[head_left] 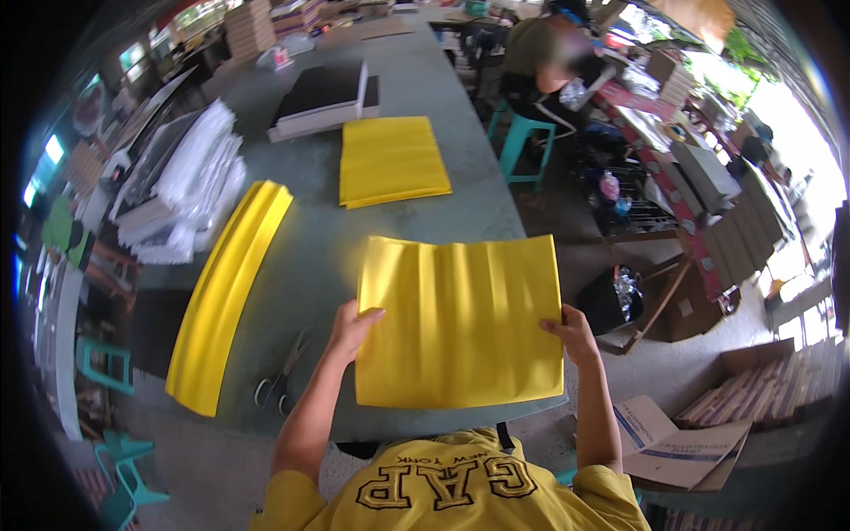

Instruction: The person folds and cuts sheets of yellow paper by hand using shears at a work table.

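Lower centre: left hand (351, 331) and right hand (577, 334), fingers pinching a creased yellow sheet (460, 327) by its opposite side edges over a grey-green bench (310, 239); left of frame: long yellow strip (228, 303); lower left: seemingly scissors (282, 384); upper centre: flat yellow stack (394, 161)

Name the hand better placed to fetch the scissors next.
Probably the left hand: the scissors lie near its forearm, though it holds the left edge of the yellow sheet. The right hand grips the opposite edge, farther away.
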`<state>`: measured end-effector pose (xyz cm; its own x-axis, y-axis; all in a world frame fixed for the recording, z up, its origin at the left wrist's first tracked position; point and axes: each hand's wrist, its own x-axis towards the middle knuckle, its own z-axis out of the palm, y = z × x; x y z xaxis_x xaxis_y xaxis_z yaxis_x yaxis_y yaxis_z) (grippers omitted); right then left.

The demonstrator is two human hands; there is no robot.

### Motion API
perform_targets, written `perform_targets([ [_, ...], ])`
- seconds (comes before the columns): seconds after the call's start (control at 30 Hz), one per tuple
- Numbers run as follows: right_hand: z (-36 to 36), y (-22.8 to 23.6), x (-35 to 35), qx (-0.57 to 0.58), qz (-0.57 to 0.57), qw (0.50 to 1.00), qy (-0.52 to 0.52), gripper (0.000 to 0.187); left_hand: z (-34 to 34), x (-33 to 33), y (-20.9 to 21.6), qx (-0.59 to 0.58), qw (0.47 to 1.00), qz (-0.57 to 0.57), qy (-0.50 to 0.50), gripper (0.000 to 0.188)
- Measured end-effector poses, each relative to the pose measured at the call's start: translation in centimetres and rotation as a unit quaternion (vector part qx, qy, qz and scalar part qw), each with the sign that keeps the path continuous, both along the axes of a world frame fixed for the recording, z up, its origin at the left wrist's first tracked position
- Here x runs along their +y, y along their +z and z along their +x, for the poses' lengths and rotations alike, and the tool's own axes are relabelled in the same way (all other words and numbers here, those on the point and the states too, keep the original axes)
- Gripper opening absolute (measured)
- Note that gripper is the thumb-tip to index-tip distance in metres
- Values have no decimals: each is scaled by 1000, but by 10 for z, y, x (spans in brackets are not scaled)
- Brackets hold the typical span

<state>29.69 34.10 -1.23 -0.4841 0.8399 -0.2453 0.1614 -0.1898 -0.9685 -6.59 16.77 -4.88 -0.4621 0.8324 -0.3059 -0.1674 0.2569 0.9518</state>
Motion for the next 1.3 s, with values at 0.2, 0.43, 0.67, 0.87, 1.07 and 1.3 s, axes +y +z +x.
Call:
perform_targets([
  [0.2,-10,-56,-1,-193,-10,981,-4,26,-6,-13,-26,356,930,-58,68,31],
  [0.43,11,-73,6,-94,-73,993,6,29,134,57,14,529,817,115,-197,37],
  [0.67,2,-67,1,-111,-69,991,4,26,125,100,-37,634,681,-12,-365,73],
  [0.87,10,-63,-5,-86,-96,991,-23,24,46,82,-35,640,713,-120,-259,75],
  [1.07,-3,-59,7,-188,-65,980,-33,24,17,68,-35,656,725,-129,-166,69],
  [1.3,-106,-35,-56,-258,449,853,61,50,18,71,-41,658,734,-115,-120,69],
])
